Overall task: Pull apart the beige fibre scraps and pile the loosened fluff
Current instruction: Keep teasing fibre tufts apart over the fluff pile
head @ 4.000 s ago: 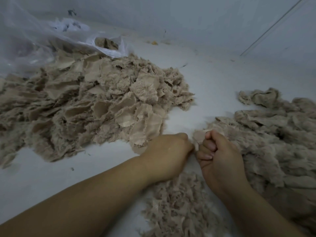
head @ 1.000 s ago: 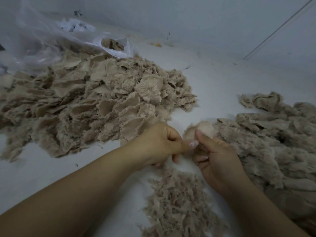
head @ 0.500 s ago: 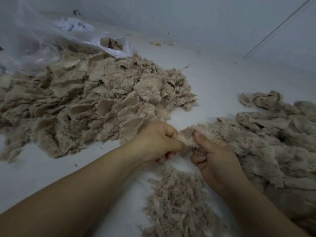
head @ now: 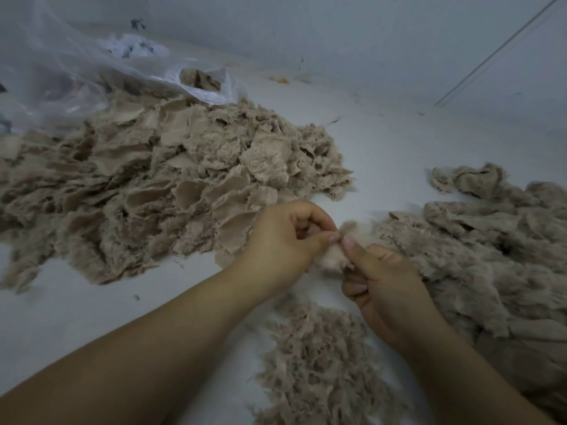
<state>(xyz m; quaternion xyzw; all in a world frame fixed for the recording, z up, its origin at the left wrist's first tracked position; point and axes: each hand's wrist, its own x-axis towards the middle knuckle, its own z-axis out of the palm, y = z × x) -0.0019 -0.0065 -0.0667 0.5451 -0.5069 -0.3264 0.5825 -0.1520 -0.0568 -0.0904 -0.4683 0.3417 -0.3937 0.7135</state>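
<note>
A: What are the two hands doing?

B: They meet in the middle, thumbs almost touching. The left hand [head: 288, 240] and the right hand [head: 380, 283] both pinch one small beige scrap [head: 333, 256]. The fingers of each hand are curled round it, so neither hand is wide.

A: Is the scrap on the bench?

B: No. It is held up a little above the white bench [head: 399, 142], between the two thumbs. It looks soft and fuzzy at the edges.

A: Where are the other scraps?

B: A big heap of scraps [head: 159, 179] lies on the left side, behind the left hand. The pieces look like flat bits of cloth with fuzzy edges. The left hand is just beside the near edge of that heap.

A: And on the right?

B: Another pile of fuzzy beige stuff [head: 491, 250] lies on the right. It runs from the far side down to the near edge of the picture. The right hand is just beside it.

A: Where is the loose fluff?

B: The little fluff pile [head: 319, 363] sits near the person, below the hands and between the two arms. It is made of thin, stringy bits.

A: What is that shiny thing at the back?

B: A clear plastic bag [head: 76, 65] lies at the far left. It touches the back of the big heap, and some beige bits show through its opening.
</note>
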